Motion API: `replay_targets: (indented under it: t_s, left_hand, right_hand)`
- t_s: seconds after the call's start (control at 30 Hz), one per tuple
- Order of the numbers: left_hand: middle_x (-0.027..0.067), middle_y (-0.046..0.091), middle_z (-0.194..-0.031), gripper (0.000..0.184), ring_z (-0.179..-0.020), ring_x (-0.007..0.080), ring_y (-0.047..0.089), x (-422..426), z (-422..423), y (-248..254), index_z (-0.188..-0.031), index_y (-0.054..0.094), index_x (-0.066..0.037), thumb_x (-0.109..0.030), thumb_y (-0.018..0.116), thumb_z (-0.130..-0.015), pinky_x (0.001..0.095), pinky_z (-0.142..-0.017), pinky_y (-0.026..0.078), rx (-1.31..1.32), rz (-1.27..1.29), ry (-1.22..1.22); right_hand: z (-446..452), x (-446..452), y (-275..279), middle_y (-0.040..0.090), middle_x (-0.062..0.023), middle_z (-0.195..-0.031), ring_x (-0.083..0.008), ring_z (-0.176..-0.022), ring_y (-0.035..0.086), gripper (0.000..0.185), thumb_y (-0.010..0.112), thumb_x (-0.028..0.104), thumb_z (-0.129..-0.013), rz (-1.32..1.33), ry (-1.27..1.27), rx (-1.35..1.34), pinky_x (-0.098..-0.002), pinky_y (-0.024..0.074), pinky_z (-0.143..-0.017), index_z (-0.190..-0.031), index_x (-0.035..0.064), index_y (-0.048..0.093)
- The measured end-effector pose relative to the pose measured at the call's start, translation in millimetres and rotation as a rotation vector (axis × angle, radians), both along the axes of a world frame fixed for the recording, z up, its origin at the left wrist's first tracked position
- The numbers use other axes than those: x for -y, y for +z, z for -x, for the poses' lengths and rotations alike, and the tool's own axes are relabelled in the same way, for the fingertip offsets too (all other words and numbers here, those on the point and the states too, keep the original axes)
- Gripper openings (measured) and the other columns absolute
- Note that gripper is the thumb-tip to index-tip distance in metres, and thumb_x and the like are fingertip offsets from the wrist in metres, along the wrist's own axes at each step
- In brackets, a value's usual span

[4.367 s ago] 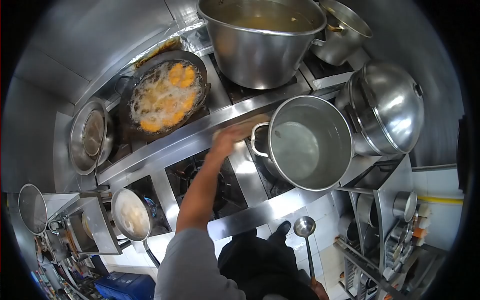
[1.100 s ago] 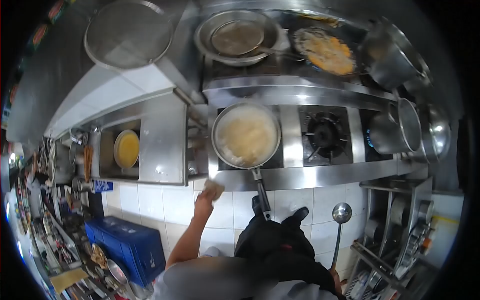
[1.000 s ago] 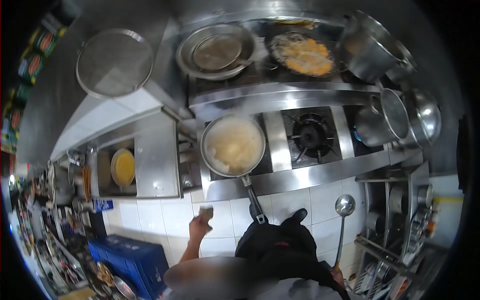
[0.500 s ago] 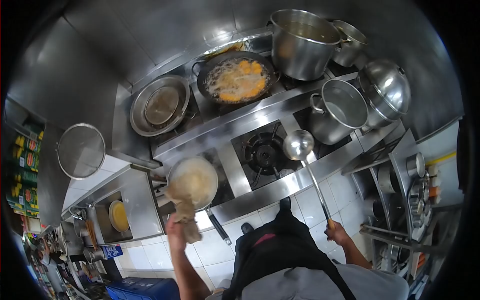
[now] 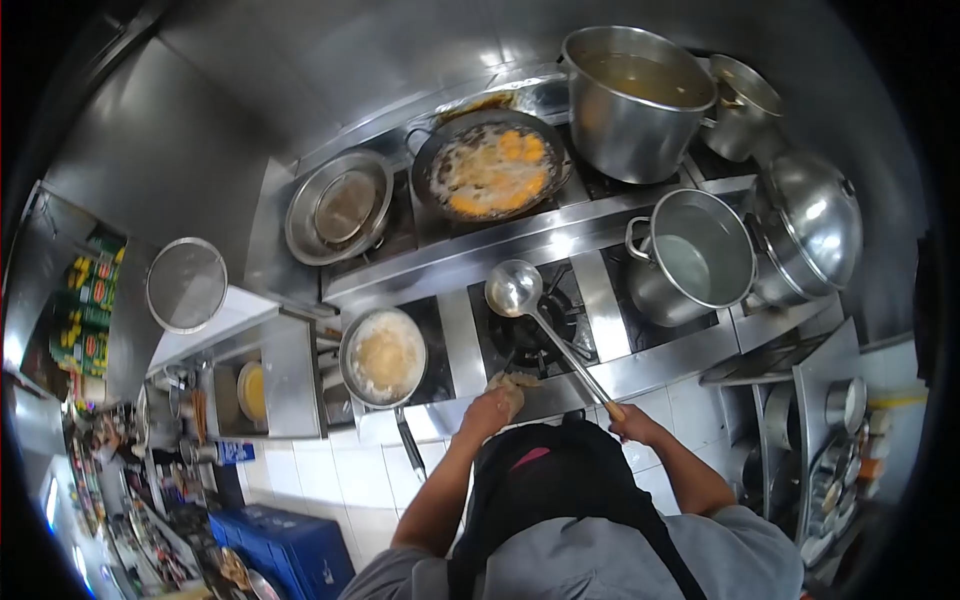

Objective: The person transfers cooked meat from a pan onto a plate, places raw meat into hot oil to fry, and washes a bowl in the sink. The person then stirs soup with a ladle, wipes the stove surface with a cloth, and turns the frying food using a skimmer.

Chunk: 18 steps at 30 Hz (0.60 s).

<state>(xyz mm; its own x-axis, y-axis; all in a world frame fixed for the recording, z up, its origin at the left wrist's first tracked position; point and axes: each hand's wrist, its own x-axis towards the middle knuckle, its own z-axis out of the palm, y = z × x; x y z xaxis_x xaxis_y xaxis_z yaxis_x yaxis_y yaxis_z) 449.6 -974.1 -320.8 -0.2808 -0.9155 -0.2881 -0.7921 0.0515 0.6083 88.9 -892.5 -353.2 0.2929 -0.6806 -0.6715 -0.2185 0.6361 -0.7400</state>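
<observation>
My left hand [image 5: 486,414] is closed around a crumpled tan cloth [image 5: 515,390] at the front edge of the stove. My right hand [image 5: 634,424] grips the end of a long-handled steel ladle [image 5: 515,288]. The ladle's bowl is over the middle front burner [image 5: 548,335], its handle slanting down to the right. Left of the cloth, a frying pan [image 5: 347,362] holds a pale food with white froth around it. Its black handle [image 5: 409,448] points toward me, apart from both hands.
Behind, a wok [image 5: 425,165] of bubbling oil holds orange pieces, with a steel bowl and strainer [image 5: 345,207] on its left. A large stockpot [image 5: 635,135] and an open pot [image 5: 660,285] stand right. A mesh strainer [image 5: 187,285] hangs left, above the sink side.
My left hand and the cloth have moved right, from beside the pan to the stove's front edge. The ladle has swung left over the burner, and my right hand has come inward.
</observation>
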Motion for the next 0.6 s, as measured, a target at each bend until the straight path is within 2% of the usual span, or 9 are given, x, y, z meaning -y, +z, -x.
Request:
replay_targets:
  t_s: [0.07,0.13,0.2,0.3,0.37,0.47,0.53,0.6]
  left_hand:
    - [0.0197,0.064,-0.106,0.039,-0.100,0.0395,0.059,1.6,2.6,19.3,-0.121,0.056,-0.009,-0.024,0.051,-0.086,0.0451,-0.088,0.047,0.085,-0.141,-0.045]
    - [0.0198,0.064,-0.105,0.037,-0.100,0.0392,0.060,-7.5,-4.2,6.8,-0.119,0.057,-0.010,-0.024,0.051,-0.086,0.0456,-0.088,0.048,0.121,-0.137,-0.041]
    - [0.0199,0.064,-0.104,0.035,-0.099,0.0389,0.060,-19.1,-10.6,-1.0,-0.118,0.058,-0.011,-0.024,0.051,-0.086,0.0461,-0.087,0.048,0.159,-0.136,-0.036]
    - [0.0200,0.064,-0.103,0.034,-0.097,0.0386,0.061,-41.2,-15.5,1.3,-0.118,0.058,-0.011,-0.024,0.052,-0.087,0.0465,-0.085,0.048,0.209,-0.209,-0.045]
    - [0.0199,0.065,-0.101,0.034,-0.095,0.0384,0.062,-58.7,-17.5,13.8,-0.117,0.059,-0.011,-0.025,0.052,-0.087,0.0457,-0.084,0.049,0.064,-0.197,0.023]
    - [0.0196,0.066,-0.099,0.033,-0.094,0.0376,0.062,-77.8,-25.7,23.0,-0.115,0.061,-0.009,-0.024,0.052,-0.087,0.0440,-0.085,0.049,0.035,-0.189,0.109]
    - [0.0194,0.066,-0.098,0.032,-0.094,0.0374,0.062,-89.3,-36.1,18.7,-0.114,0.061,-0.008,-0.024,0.052,-0.087,0.0433,-0.085,0.049,-0.016,-0.173,0.128]
    - [0.0193,0.066,-0.098,0.032,-0.093,0.0371,0.062,-97.6,-45.5,11.8,-0.113,0.062,-0.007,-0.023,0.052,-0.087,0.0427,-0.085,0.049,-0.069,-0.151,0.140]
  right_hand:
    - [-16.5,18.5,-4.3,0.051,-0.0024,-0.072,-0.0121,-0.056,0.052,0.024,0.063,0.006,-0.075,-0.015,0.057,0.020,-0.0270,0.0484,-0.048,-0.096,0.0046,0.052]
    - [-38.4,32.4,-10.3,0.050,-0.0022,-0.073,-0.0118,-0.055,0.052,0.029,0.063,0.005,-0.075,-0.020,0.108,0.043,-0.0273,0.0479,-0.047,-0.102,0.0046,0.053]
    - [-60.9,42.3,-19.1,0.050,-0.0015,-0.070,-0.0112,-0.050,0.050,0.035,0.062,0.005,-0.076,-0.035,0.087,0.174,-0.0274,0.0463,-0.045,-0.109,0.0041,0.052]
    - [-94.7,52.8,-33.1,0.049,-0.0017,-0.064,-0.0118,-0.046,0.049,0.029,0.062,0.006,-0.077,0.019,0.141,0.194,-0.0277,0.0456,-0.044,-0.104,0.0033,0.051]
    - [-113.5,57.7,-44.0,0.049,-0.0019,-0.062,-0.0120,-0.044,0.048,0.026,0.062,0.006,-0.077,0.049,0.174,0.204,-0.0279,0.0452,-0.043,-0.101,0.0028,0.051]
    - [-137.4,56.9,-54.7,0.049,-0.0026,-0.061,-0.0124,-0.043,0.049,0.023,0.062,0.006,-0.078,0.095,0.166,0.205,-0.0281,0.0448,-0.042,-0.097,0.0030,0.051]
    - [-150.9,53.4,-57.2,0.051,-0.0028,-0.062,-0.0115,-0.043,0.050,0.023,0.063,0.007,-0.079,0.048,0.049,0.229,-0.0272,0.0439,-0.040,-0.098,0.0038,0.051]
    - [-161.6,55.2,-54.5,0.052,-0.0043,-0.064,-0.0131,-0.047,0.053,0.025,0.063,0.010,-0.079,0.075,0.070,0.152,-0.0289,0.0458,-0.044,-0.100,0.0028,0.051]
